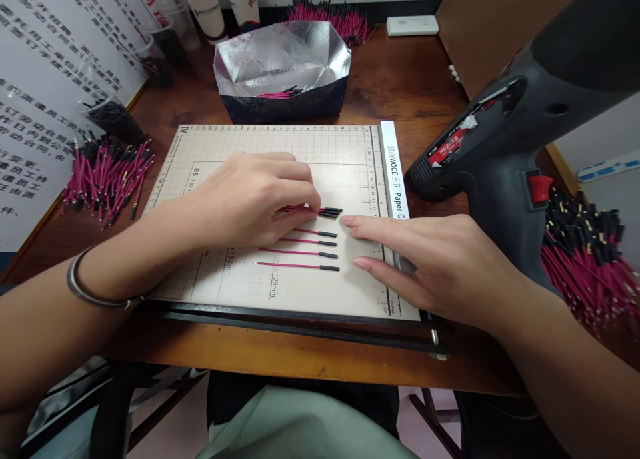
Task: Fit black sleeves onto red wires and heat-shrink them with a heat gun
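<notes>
My left hand is closed around a small bundle of red wires whose black ends stick out to the right of its fingers. Below it, several single red wires with black tips lie side by side across the cream paper cutter board. My right hand has its fingers apart, thumb and index fingertips over the board just right of the black wire ends, with nothing between them.
Behind the board stands a foil-lined box with some wires inside. Wire piles lie left, right and at the back. A large black heat gun stands at the right. Cups stand back left.
</notes>
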`<state>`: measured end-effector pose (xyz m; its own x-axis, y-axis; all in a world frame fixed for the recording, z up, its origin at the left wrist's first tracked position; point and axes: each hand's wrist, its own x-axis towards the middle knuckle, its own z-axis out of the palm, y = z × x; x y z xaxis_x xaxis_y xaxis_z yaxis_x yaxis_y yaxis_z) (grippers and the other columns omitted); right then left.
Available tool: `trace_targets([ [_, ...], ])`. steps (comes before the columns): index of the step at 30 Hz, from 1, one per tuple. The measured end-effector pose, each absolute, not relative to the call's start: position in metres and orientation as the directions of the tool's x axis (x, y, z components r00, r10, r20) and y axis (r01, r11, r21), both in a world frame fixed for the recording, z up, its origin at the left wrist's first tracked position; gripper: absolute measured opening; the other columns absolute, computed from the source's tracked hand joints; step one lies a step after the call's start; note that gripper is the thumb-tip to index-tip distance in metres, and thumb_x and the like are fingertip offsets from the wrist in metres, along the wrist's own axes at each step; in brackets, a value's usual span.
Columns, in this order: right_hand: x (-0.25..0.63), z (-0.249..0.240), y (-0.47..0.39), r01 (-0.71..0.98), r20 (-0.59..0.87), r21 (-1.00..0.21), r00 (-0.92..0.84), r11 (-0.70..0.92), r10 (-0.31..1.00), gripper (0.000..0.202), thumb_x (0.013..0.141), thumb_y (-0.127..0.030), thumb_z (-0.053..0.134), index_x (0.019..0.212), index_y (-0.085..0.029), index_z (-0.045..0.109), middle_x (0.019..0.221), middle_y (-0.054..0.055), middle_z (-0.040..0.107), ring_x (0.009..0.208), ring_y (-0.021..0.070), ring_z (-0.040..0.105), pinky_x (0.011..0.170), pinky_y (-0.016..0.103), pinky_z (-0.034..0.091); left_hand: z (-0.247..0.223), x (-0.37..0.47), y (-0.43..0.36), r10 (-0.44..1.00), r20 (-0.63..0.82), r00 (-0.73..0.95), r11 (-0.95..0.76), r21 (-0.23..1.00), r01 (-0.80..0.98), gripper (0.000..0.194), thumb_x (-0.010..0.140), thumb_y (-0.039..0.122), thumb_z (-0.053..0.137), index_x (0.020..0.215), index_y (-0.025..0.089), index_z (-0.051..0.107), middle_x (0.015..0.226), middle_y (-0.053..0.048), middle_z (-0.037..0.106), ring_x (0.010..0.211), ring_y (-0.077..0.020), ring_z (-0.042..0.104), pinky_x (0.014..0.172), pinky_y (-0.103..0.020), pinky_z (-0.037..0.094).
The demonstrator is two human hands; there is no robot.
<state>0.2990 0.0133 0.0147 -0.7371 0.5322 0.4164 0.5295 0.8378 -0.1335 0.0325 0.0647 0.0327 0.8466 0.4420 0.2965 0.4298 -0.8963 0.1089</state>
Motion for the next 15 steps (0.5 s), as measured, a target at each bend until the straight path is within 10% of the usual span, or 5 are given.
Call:
trace_targets([
  [15, 0.2984, 0.0150, 0.0141, 0.525, 0.411, -0.138, -0.741, 0.840, 0.531, 0.023, 0.101, -0.032, 0.054, 0.111, -0.014, 0.065, 0.096, 0.002, 0.081, 0.072, 0.0144, 0.075, 0.052, 0.027, 0.047, 0.0362, 0.0323, 0.0653, 0.462, 0.261, 0.847, -0.887, 0.144, 0.439, 0.028, 0.101, 0.027, 0.051, 0.087, 0.021, 0.075, 0.085, -0.003, 0.072, 0.071, -0.0152, 0.064, 0.065, -0.030, 0.047],
])
